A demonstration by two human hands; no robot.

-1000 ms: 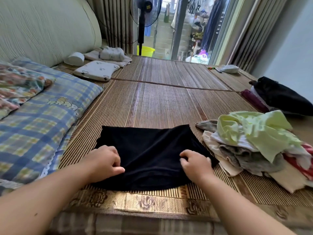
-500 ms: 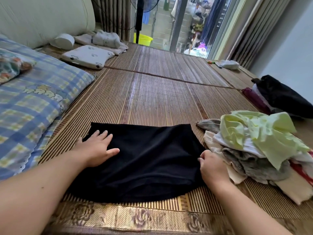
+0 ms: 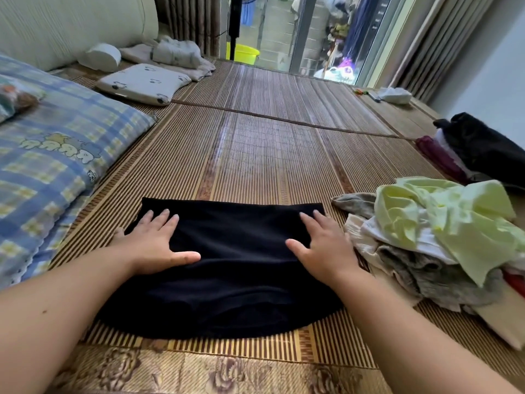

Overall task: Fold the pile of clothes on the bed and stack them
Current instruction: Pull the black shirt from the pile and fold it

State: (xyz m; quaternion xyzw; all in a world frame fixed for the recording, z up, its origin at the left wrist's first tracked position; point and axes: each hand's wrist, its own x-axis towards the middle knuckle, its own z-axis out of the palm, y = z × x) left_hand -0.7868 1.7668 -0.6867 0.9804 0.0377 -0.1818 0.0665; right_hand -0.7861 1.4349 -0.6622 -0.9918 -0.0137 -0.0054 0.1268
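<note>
Head view: left hand (image 3: 154, 243) & right hand (image 3: 324, 245) flat, fingers straight, on black garment (image 3: 233, 268).

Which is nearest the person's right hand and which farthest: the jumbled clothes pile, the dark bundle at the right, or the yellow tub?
Head view, from the right hand:
1. the jumbled clothes pile, right beside it on the mat.
2. the dark bundle, farther back on the right.
3. the yellow tub, farthest, beyond the mat's far end.

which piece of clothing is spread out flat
The black garment, pressed under the left hand and right hand; the lime-green garment and the others lie crumpled in the pile at right.
</note>
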